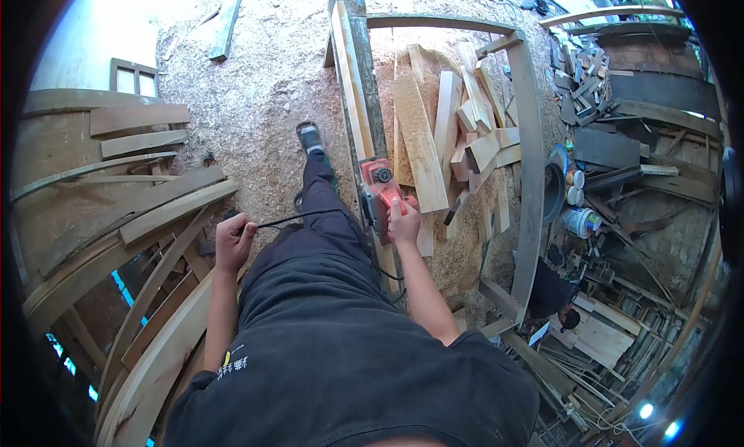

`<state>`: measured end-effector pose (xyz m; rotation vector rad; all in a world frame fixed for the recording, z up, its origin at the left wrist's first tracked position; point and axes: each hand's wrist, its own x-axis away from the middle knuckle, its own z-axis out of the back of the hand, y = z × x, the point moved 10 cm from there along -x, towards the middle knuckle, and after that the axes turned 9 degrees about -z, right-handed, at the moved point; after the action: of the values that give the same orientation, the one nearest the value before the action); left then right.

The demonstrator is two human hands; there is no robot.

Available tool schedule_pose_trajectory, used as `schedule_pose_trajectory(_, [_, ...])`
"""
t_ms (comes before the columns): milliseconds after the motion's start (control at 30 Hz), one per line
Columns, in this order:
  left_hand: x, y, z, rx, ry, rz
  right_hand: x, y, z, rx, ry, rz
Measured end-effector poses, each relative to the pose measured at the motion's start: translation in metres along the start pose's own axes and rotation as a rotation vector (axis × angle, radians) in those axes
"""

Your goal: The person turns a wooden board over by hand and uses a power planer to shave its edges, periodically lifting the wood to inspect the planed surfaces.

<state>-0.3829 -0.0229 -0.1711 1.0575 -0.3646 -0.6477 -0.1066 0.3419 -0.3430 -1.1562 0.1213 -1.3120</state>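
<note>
A red electric planer (378,182) with a black knob sits on a long pale timber (352,83), which lies along a dark, narrow bench beam (366,75). My right hand (404,224) is wrapped round the planer's rear handle. Out to the left, beside my thigh, my left hand (233,242) is closed on a black power cord (291,218). The cord runs across my legs and shows again below the planer. The planer's underside is hidden against the timber.
Cut boards (446,137) lie heaped right of the bench, inside a wooden frame (530,137). Curved timbers (167,292) are stacked at left. Shavings cover the floor (256,83). Buckets (577,221) and another person (552,288) are at right.
</note>
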Motion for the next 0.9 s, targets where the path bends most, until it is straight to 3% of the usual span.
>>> schedule_pose_trajectory(433, [-0.107,-0.023,0.012,0.056,-0.002,0.019,-0.057,-0.087,-0.034,0.120,0.100,0.115])
schedule_pose_trajectory(467, [-0.115,-0.028,0.013,0.060,0.004,0.017,-0.062,-0.094,-0.036,0.125,0.100,0.110])
schedule_pose_trajectory(533, [-0.133,-0.031,0.018,0.063,0.014,0.017,-0.079,-0.085,-0.051,0.143,-0.024,-0.102])
schedule_pose_trajectory(667, [-0.166,-0.039,0.023,0.073,-0.005,0.075,-0.107,-0.099,-0.069,0.092,-0.056,-0.116])
schedule_pose_trajectory(733, [-0.182,-0.040,0.028,0.058,0.006,0.067,-0.119,-0.123,-0.073,0.010,0.018,0.012])
schedule_pose_trajectory(900, [-0.214,-0.036,0.040,0.068,0.045,0.112,-0.144,-0.158,-0.091,0.088,-0.049,-0.113])
